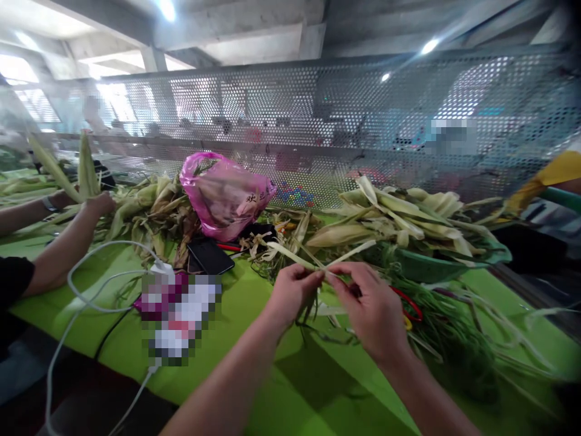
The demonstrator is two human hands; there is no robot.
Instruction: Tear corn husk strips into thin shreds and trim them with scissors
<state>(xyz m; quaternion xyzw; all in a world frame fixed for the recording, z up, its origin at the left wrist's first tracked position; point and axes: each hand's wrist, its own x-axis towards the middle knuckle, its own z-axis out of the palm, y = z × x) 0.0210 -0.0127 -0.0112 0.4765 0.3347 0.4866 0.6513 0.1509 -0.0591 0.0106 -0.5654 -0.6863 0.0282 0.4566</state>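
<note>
Above the green table [254,315], my left hand [293,290] and my right hand [370,306] meet, both pinching pale corn husk strips [313,261]. The strips cross between my fingertips and stick out to the left and right. More thin green strands hang below my hands. Behind them a green basin [431,266] is heaped with corn husks [399,218].
A pink plastic bag [222,194] lies among husks at the back centre, with a black phone [211,255] in front of it. A white cable [91,290] runs across the left. Another person's arms [59,242] handle husks at left. A perforated metal screen [318,115] stands behind.
</note>
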